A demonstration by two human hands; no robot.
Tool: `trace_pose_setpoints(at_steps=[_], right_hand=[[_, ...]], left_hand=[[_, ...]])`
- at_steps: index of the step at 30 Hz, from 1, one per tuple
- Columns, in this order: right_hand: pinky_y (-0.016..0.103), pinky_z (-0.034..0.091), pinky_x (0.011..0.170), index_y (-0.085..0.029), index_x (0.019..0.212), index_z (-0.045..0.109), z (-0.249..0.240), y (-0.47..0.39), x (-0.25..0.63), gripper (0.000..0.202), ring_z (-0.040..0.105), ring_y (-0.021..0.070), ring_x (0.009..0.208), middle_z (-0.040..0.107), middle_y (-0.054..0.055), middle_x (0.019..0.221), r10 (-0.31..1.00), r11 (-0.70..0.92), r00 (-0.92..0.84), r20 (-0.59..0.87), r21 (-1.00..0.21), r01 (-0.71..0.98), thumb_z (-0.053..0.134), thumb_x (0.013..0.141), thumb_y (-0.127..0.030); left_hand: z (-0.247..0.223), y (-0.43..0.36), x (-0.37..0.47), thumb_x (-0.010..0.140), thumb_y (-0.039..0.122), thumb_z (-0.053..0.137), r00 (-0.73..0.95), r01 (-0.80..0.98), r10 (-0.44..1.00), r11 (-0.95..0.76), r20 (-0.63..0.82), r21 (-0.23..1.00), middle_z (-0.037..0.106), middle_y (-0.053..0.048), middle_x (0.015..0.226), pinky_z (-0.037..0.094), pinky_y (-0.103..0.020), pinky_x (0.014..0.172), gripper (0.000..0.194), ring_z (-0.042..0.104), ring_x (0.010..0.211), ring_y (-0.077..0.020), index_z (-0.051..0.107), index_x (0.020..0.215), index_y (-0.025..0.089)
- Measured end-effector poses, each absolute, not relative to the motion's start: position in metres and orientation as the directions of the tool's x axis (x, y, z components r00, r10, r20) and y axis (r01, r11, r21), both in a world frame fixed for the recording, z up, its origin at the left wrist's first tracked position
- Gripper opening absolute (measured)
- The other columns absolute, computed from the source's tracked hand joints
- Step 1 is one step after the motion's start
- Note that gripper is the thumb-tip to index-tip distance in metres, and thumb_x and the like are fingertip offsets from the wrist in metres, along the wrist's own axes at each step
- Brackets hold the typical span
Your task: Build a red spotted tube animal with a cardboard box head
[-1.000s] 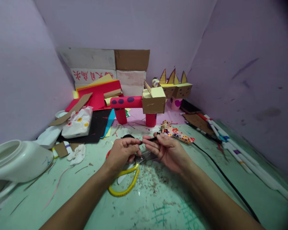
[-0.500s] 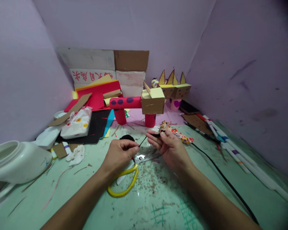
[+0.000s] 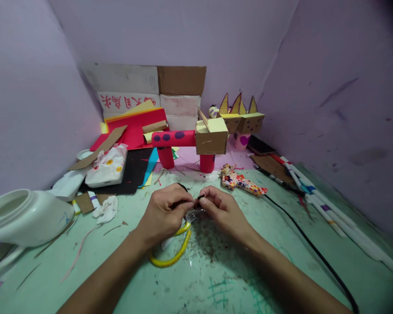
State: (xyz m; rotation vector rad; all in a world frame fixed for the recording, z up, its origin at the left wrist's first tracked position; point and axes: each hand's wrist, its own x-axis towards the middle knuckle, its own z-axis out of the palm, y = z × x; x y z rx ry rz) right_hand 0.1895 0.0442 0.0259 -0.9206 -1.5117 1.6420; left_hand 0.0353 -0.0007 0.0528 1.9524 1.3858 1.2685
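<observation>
My left hand [image 3: 166, 210] is closed in a pinch over the scissors, with a bit of black yarn [image 3: 201, 197] between it and my right hand [image 3: 225, 213]. The right fingertips pinch this yarn too, and the two hands nearly meet. Part of a black bundle [image 3: 183, 186] shows behind the left knuckles; most of it is hidden. Beneath the hands lies a pair of scissors [image 3: 173, 262] with yellow handles, its blades partly covered. Just beyond stands a cardboard figure with a box head [image 3: 211, 141], a red spotted body [image 3: 173, 138] and red legs.
A flower-patterned glue gun [image 3: 245, 182] trails a black cord on the right. White rolled tubes [image 3: 340, 222] lie along the right wall. At left are a white pitcher [image 3: 36, 218], a tissue pack [image 3: 108, 168] and red paper [image 3: 137, 133]. Similar box-headed figures [image 3: 250, 123] stand behind.
My hands have come together; the black strand stretched between them has shortened to a small bit at the fingertips. My right hand moved left and its fingers curled in.
</observation>
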Motion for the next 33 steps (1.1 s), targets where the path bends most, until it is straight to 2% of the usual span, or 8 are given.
trace_pose_setpoints(at_steps=[4, 9, 17, 24, 30, 33], right_hand=[[0.022, 0.037, 0.049, -0.019, 0.074, 0.051, 0.027, 0.042, 0.189, 0.017, 0.051, 0.0107, 0.053, 0.06, -0.001, 0.06, 0.797, -0.084, -0.6, -0.063, -0.996, -0.006, 0.059, 0.072, -0.034], [0.022, 0.037, 0.05, -0.018, 0.071, 0.05, 0.034, 0.042, 0.189, 0.023, 0.054, 0.0112, 0.053, 0.062, -0.001, 0.057, 0.746, -0.205, -0.655, -0.122, -0.978, -0.051, 0.063, 0.067, -0.037], [0.021, 0.036, 0.048, -0.017, 0.067, 0.053, 0.038, 0.041, 0.19, 0.025, 0.052, 0.0082, 0.049, 0.064, 0.0, 0.058, 0.732, -0.247, -0.667, -0.14, -0.967, -0.068, 0.07, 0.064, -0.035], [0.023, 0.038, 0.05, -0.016, 0.065, 0.06, 0.037, 0.04, 0.191, 0.017, 0.053, 0.0089, 0.049, 0.064, 0.001, 0.058, 0.743, -0.202, -0.661, -0.109, -0.977, -0.065, 0.069, 0.066, -0.03], [0.023, 0.039, 0.051, -0.016, 0.064, 0.059, 0.039, 0.039, 0.191, 0.015, 0.052, 0.0097, 0.048, 0.063, 0.0, 0.053, 0.733, -0.201, -0.671, -0.109, -0.978, -0.061, 0.068, 0.066, -0.029], [0.024, 0.04, 0.055, -0.015, 0.066, 0.06, 0.038, 0.04, 0.19, 0.016, 0.053, 0.0103, 0.053, 0.063, 0.0, 0.057, 0.756, -0.229, -0.65, -0.084, -0.963, -0.142, 0.067, 0.066, -0.03]], left_hand=[[0.051, 0.001, 0.035, 0.075, 0.005, 0.057, 0.113, 0.513, 0.87, -0.464, 0.479, 0.722, 0.06, -0.002, 0.064, 0.043, -0.023, 0.059, 0.016, 0.055, 0.062, -0.0109, 0.066, 0.065, 0.013], [0.049, 0.001, 0.035, 0.076, 0.006, 0.057, 0.1, 0.517, 0.846, -0.493, 0.523, 0.7, 0.059, -0.003, 0.066, 0.043, -0.024, 0.059, 0.013, 0.055, 0.063, -0.0113, 0.065, 0.068, 0.012], [0.048, 0.001, 0.035, 0.077, 0.007, 0.056, 0.09, 0.541, 0.846, -0.484, 0.525, 0.688, 0.06, -0.003, 0.066, 0.043, -0.024, 0.06, 0.014, 0.055, 0.064, -0.0116, 0.064, 0.067, 0.013], [0.048, 0.0, 0.037, 0.078, 0.01, 0.055, 0.082, 0.547, 0.879, -0.434, 0.47, 0.716, 0.06, -0.002, 0.068, 0.043, -0.024, 0.059, 0.014, 0.055, 0.064, -0.0115, 0.064, 0.068, 0.015], [0.048, -0.001, 0.04, 0.077, 0.009, 0.055, 0.079, 0.54, 0.882, -0.43, 0.465, 0.723, 0.06, -0.002, 0.067, 0.043, -0.023, 0.059, 0.015, 0.056, 0.064, -0.0114, 0.064, 0.068, 0.015], [0.046, -0.002, 0.041, 0.077, 0.011, 0.056, 0.021, 0.553, 0.878, -0.409, 0.479, 0.726, 0.062, -0.004, 0.083, 0.044, -0.023, 0.06, 0.011, 0.056, 0.066, -0.0105, 0.065, 0.081, 0.015]])
